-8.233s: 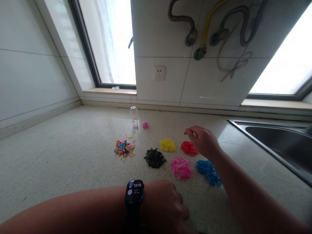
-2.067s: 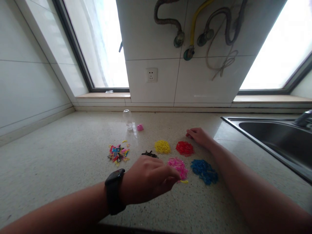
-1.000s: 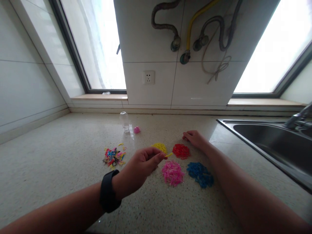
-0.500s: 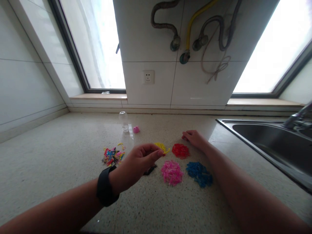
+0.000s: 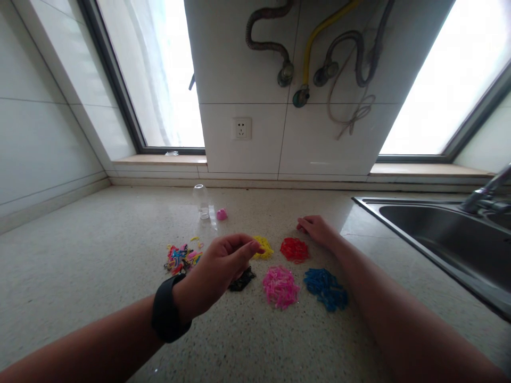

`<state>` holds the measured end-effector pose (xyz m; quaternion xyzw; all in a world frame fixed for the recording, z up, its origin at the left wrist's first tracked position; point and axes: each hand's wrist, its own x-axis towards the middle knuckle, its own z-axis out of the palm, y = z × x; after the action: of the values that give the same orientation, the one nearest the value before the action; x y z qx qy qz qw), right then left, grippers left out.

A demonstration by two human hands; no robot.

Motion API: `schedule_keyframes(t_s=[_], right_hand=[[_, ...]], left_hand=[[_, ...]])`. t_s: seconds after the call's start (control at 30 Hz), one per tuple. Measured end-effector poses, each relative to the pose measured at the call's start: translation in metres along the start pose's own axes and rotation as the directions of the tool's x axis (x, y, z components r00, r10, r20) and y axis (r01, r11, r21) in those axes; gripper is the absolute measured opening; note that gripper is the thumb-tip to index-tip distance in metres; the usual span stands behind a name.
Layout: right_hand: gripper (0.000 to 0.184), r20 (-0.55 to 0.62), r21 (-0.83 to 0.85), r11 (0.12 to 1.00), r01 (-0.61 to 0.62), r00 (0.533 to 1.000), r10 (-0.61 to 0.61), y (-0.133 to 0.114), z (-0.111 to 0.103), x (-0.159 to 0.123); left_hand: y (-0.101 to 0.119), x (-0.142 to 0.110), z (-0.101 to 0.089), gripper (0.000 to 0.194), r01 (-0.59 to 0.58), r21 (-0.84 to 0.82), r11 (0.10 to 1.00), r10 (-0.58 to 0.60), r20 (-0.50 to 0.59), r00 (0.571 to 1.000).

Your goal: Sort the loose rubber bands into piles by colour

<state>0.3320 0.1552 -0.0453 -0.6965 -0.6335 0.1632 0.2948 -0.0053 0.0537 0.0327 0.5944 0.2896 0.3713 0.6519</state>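
My left hand (image 5: 221, 266), with a black band on its wrist, hovers beside the pile of yellow rubber bands (image 5: 263, 249). Its thumb and forefinger are pressed together, and no band sticks out from the tips. Partly behind this hand lies a black pile (image 5: 241, 280). A mixed-colour pile of small bands (image 5: 182, 259) is left of it. Pink (image 5: 280, 287), blue (image 5: 326, 289) and red (image 5: 294, 250) piles are spread to the right. My right hand (image 5: 316, 229) rests on the counter just beyond the red pile, fingers curled in, with nothing visible in them.
A clear plastic bottle (image 5: 202, 203) stands toward the back of the speckled counter (image 5: 99, 276), beside a small pink cap (image 5: 222, 214). At the right is a steel sink (image 5: 427, 229) with a tap (image 5: 485, 194). Pipes and a socket (image 5: 241, 128) are on the wall behind.
The yellow band that stuck out from my left fingertips no longer shows there. My left hand has shifted slightly left, uncovering more of the black pile. My right hand stays put.
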Motion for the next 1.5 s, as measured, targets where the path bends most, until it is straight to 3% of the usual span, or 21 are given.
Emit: schedule_keyframes(t_s=[0.57, 1.27, 1.4, 1.5], right_hand=[[0.047, -0.013, 0.042, 0.999, 0.012, 1.000, -0.012, 0.008, 0.003, 0.005], [0.046, -0.013, 0.036, 0.999, -0.005, 1.000, 0.006, 0.001, 0.002, 0.002], [0.046, -0.018, 0.047, 0.999, -0.002, 1.000, 0.003, 0.000, 0.001, 0.001], [0.046, -0.015, 0.055, 0.999, 0.004, 1.000, -0.003, 0.001, 0.002, 0.002]], left_hand=[[-0.003, -0.001, -0.001, 0.036, 0.047, -0.025, 0.999, -0.046, 0.048, 0.998], [0.001, 0.000, -0.006, 0.031, -0.026, -0.051, 0.998, 0.026, 0.011, 1.000], [0.003, 0.005, -0.011, 0.035, -0.060, 0.067, 0.996, 0.062, -0.027, 0.998], [-0.001, 0.012, -0.020, 0.034, -0.095, 0.334, 0.938, 0.124, -0.064, 0.990]])
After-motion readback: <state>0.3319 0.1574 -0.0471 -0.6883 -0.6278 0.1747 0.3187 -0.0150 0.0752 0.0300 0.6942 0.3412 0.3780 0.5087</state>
